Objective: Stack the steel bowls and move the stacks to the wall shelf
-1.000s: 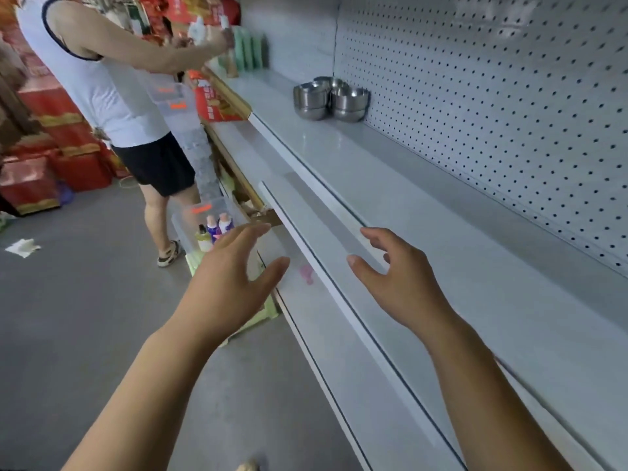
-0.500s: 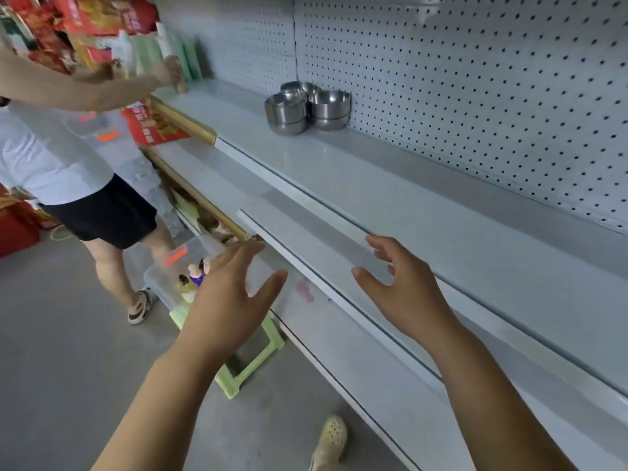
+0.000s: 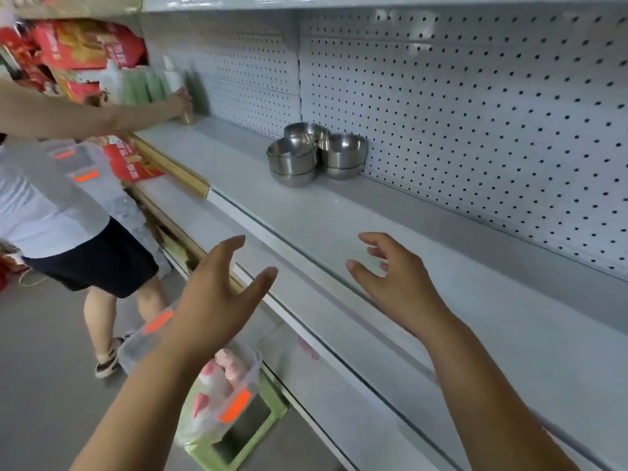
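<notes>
Three short stacks of steel bowls stand together on the white wall shelf against the pegboard: a front left stack, a right stack and a back stack partly hidden behind them. My left hand hovers open over the shelf's front edge, fingers spread, holding nothing. My right hand hovers open above the shelf surface, fingers loosely bent and empty. Both hands are well short of the bowls.
Another person stands at the left and reaches to bottles on the same shelf. A clear plastic box sits on a green stool on the floor below my left hand. Lower shelves run beneath.
The view has swung up and closer to the shelf, so the bowls appear nearer. Both hands have risen toward the shelf and stayed open and empty.
</notes>
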`<state>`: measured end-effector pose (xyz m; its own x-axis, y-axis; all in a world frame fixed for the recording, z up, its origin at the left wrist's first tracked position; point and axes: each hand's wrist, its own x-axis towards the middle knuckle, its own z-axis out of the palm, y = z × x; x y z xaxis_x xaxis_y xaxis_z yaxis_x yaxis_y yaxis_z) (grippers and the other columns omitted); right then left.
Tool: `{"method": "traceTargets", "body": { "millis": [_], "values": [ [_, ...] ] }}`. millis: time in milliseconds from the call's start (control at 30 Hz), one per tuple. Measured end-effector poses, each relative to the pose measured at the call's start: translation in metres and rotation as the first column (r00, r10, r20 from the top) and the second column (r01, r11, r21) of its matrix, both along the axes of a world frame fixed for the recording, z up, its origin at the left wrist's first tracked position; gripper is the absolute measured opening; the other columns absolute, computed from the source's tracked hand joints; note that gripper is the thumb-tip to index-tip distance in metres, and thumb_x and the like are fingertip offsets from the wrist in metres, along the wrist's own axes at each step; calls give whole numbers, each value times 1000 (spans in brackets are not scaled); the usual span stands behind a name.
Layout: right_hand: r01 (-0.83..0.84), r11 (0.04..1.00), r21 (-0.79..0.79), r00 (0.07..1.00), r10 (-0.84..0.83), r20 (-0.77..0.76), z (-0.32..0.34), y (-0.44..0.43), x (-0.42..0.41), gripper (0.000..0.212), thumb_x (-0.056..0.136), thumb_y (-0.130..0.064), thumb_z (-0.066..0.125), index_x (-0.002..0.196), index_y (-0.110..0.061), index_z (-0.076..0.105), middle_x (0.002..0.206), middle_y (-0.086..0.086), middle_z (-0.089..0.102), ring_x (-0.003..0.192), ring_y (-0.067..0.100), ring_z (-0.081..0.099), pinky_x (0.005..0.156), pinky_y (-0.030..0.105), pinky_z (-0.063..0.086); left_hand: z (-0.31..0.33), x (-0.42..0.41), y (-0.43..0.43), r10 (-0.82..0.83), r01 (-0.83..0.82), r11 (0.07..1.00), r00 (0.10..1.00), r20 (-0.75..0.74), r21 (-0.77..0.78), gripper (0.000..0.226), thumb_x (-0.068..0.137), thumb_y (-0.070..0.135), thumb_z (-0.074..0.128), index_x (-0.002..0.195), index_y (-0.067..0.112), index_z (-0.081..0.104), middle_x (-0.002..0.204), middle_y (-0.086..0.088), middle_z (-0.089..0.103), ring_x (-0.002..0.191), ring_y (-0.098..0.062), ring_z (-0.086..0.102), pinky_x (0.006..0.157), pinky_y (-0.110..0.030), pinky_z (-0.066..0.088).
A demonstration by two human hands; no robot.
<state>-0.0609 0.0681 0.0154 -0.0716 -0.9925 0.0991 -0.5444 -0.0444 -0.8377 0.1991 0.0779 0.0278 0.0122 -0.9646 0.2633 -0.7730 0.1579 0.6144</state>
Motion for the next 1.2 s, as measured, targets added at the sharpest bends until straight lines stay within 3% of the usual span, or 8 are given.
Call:
{"method": "traceTargets", "body": {
  "millis": [400, 667, 767, 867, 933, 1000, 1067, 1200],
  "values": [
    [13, 1000, -8, 996, -14, -83, 9, -132, 12, 43, 96, -43, 68, 137, -32, 59, 138, -13, 60, 128, 1, 54, 108, 31, 47, -19, 13, -154, -114, 117, 990, 993, -41, 80, 90, 83, 69, 62, 157, 27, 30, 161, 2, 38, 145, -21, 41, 114, -41, 38],
    [87, 995, -44, 979, -93, -181, 47, -223, 35, 40, 98, -40, 66, 136, -27, 63, 127, -18, 60, 114, -3, 53, 92, 15, 38, -34, -1, -296, -135, 163, 984, 945, -297, 71, 108, 80, 64, 74, 161, 25, 15, 168, 2, 23, 152, -20, 31, 120, -47, 35],
    [91, 995, -30, 976, -95, -194, 56, -256, 46, 44, 98, -44, 66, 139, -29, 60, 136, -17, 61, 123, 2, 55, 97, 23, 45, -45, -7, -334, -125, 151, 988, 913, -388, 38, 112, 80, 58, 79, 162, 23, 11, 169, 2, 21, 154, -18, 25, 123, -47, 31],
    [81, 995, -51, 970, -90, -224, 57, -280, 56, 39, 98, -41, 68, 135, -30, 64, 115, -26, 60, 109, 1, 54, 80, 13, 44, -54, -9, -357, -167, 188, 982, 868, -469, -1, 111, 80, 54, 81, 162, 25, 12, 165, 12, 26, 151, -9, 29, 121, -38, 33],
    [48, 996, -82, 960, -68, -271, 54, -296, 62, 32, 97, -36, 70, 127, -27, 69, 112, -24, 61, 103, -3, 52, 79, 10, 41, -61, -10, -364, -217, 232, 972, 838, -500, -33, 100, 83, 46, 81, 159, 33, 17, 149, 31, 36, 138, 2, 38, 107, -18, 35],
    [47, 992, -119, 952, -81, -295, 48, -310, 64, 27, 92, -37, 75, 118, -27, 73, 117, -14, 69, 107, 3, 59, 94, 25, 47, -69, -8, -368, -249, 252, 966, 831, -497, -63, 90, 86, 44, 79, 155, 39, 22, 143, 30, 43, 131, 5, 43, 96, -9, 32],
    [60, 991, -121, 936, -98, -338, 41, -322, 64, 30, 88, -41, 78, 115, -28, 74, 115, -7, 72, 110, 12, 62, 100, 38, 48, -75, -7, -372, -256, 252, 965, 831, -494, -76, 86, 87, 47, 76, 155, 40, 25, 147, 22, 48, 133, 0, 47, 99, -15, 35],
    [63, 989, -137, 928, -108, -356, 31, -337, 66, 29, 85, -43, 80, 110, -28, 75, 108, -6, 72, 108, 14, 63, 98, 39, 49, -77, -5, -375, -267, 257, 962, 825, -498, -89, 83, 87, 51, 74, 155, 38, 28, 146, 20, 48, 133, -2, 47, 97, -11, 34]
  ]
}}
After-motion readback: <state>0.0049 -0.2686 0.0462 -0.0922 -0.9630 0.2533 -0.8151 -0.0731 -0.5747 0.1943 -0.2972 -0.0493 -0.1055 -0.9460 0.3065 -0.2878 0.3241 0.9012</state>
